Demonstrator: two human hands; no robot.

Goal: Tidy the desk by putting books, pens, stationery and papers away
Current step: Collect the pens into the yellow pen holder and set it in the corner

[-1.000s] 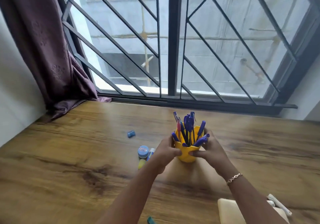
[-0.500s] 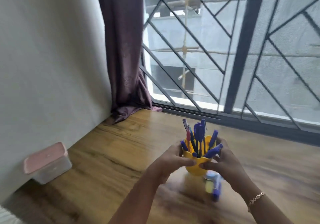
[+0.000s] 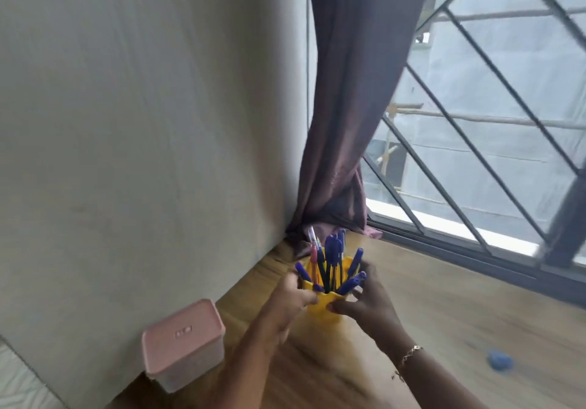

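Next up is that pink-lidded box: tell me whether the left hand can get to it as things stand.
Probably not yet: the left hand grips the yellow pen cup. The pink-lidded box sits beside that forearm, nothing between.

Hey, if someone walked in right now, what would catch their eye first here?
The yellow pen cup, bristling with blue pens, held between the left hand and right hand above the wooden desk. Next, the pink lidded box by the wall at left, and the purple curtain in the corner.

Head camera looks down-left, close above the desk (image 3: pixel 444 313) corner.
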